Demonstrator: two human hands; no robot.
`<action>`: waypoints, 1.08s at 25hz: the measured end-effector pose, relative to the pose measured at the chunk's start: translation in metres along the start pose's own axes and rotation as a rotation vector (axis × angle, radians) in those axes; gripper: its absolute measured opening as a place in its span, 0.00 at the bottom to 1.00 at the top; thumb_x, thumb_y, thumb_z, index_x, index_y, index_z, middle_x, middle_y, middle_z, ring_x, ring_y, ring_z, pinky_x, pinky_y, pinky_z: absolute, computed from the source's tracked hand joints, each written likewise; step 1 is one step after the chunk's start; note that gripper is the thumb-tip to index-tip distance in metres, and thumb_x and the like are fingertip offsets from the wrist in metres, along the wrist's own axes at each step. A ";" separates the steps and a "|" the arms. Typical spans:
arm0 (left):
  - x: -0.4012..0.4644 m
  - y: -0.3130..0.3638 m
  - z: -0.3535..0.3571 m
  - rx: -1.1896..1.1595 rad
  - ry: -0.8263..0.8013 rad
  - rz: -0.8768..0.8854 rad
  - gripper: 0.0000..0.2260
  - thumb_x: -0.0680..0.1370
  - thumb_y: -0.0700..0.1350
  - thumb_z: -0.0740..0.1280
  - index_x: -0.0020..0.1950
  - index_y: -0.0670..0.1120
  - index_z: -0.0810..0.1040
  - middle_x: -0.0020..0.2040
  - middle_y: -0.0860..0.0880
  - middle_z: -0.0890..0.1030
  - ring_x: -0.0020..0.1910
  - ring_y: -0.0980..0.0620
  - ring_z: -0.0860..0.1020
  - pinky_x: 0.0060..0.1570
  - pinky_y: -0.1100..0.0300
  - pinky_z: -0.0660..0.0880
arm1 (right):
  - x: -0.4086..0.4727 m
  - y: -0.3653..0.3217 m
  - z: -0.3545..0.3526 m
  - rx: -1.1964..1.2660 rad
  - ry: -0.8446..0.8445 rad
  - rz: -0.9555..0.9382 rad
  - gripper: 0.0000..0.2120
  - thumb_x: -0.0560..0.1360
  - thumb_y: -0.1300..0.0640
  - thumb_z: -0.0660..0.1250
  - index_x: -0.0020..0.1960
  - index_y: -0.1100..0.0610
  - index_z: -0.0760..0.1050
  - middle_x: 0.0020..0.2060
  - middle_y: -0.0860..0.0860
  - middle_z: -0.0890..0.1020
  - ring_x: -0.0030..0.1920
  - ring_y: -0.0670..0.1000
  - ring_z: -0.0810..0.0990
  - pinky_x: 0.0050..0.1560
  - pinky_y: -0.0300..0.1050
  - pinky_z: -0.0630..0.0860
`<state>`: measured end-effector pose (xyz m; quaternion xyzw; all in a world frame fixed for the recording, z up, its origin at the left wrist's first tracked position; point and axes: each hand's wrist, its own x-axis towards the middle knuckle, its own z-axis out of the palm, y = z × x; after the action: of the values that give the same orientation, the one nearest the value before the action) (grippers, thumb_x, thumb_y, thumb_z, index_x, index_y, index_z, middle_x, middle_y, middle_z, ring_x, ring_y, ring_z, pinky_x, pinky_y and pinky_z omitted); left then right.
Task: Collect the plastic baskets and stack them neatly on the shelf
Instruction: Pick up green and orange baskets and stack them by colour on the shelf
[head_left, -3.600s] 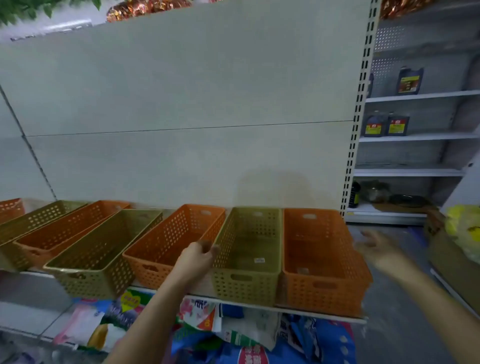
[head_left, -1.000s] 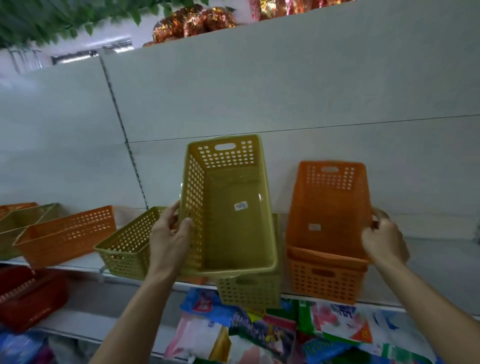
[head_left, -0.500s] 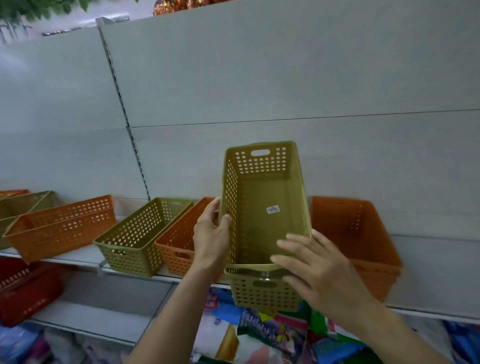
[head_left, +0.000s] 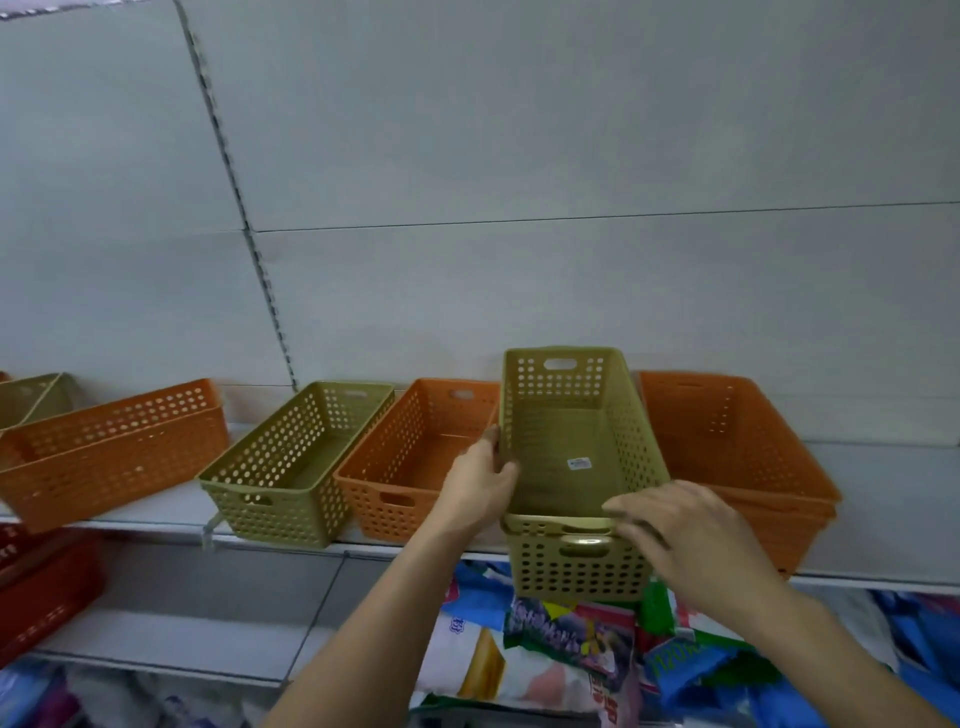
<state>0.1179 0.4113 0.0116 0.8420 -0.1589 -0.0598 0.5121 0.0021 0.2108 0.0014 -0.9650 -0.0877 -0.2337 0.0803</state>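
Olive-green perforated plastic basket (head_left: 571, 441) sits tilted, far end raised, nested into a 2nd olive-green perforated plastic basket (head_left: 576, 564) that stands at the front edge of the grey metal shelf (head_left: 883, 519). White sticker (head_left: 579, 463) on the floor of the upper one. Left hand (head_left: 480, 486) grips the upper basket's left wall, thumb over the rim & fingers on the outside. Right hand (head_left: 685, 530) is at the near right corner w/ fingers spread & relaxed over the rim; not closed round anything, can't tell if it actually touches.

Just right of the green pair: orange perforated plastic baskets, stacked (head_left: 737, 457), 2 rims visible. Just left: single orange perforated plastic basket (head_left: 415, 462), then another olive-green perforated basket (head_left: 296, 467) angled on the shelf w/ its front overhanging the edge. Further left a long orange perforated basket (head_left: 114, 452), tipped on its side, w/ more olive baskets (head_left: 31, 397) behind it at the frame edge.

Lower left: dark red plastic baskets (head_left: 47, 587) on a lower shelf. Below the hands: colourful plastic packets (head_left: 545, 660) in a heap. Grey back panel (head_left: 519, 156) fills the upper view
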 end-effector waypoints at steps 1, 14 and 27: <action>-0.008 -0.004 -0.008 0.041 -0.012 0.045 0.20 0.81 0.46 0.62 0.73 0.53 0.69 0.62 0.56 0.78 0.61 0.54 0.77 0.62 0.49 0.78 | 0.003 -0.007 0.000 -0.004 -0.025 0.022 0.13 0.76 0.48 0.66 0.60 0.41 0.76 0.52 0.37 0.81 0.54 0.43 0.79 0.62 0.45 0.69; -0.052 -0.130 -0.157 0.593 0.250 0.150 0.23 0.80 0.48 0.65 0.74 0.45 0.70 0.69 0.46 0.76 0.71 0.47 0.69 0.72 0.51 0.64 | 0.037 -0.117 0.030 -0.006 -0.186 0.197 0.20 0.78 0.45 0.60 0.70 0.41 0.66 0.68 0.41 0.70 0.69 0.44 0.66 0.70 0.45 0.61; -0.050 -0.168 -0.197 0.913 0.334 0.279 0.18 0.77 0.60 0.55 0.43 0.56 0.83 0.38 0.56 0.79 0.40 0.51 0.78 0.44 0.52 0.72 | 0.112 -0.179 0.115 0.270 -0.277 0.221 0.19 0.78 0.41 0.50 0.50 0.49 0.76 0.57 0.47 0.79 0.60 0.49 0.75 0.66 0.58 0.66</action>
<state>0.1580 0.6657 -0.0474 0.9489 -0.1955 0.2204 0.1133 0.1132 0.4225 -0.0273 -0.9721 -0.0223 -0.0749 0.2212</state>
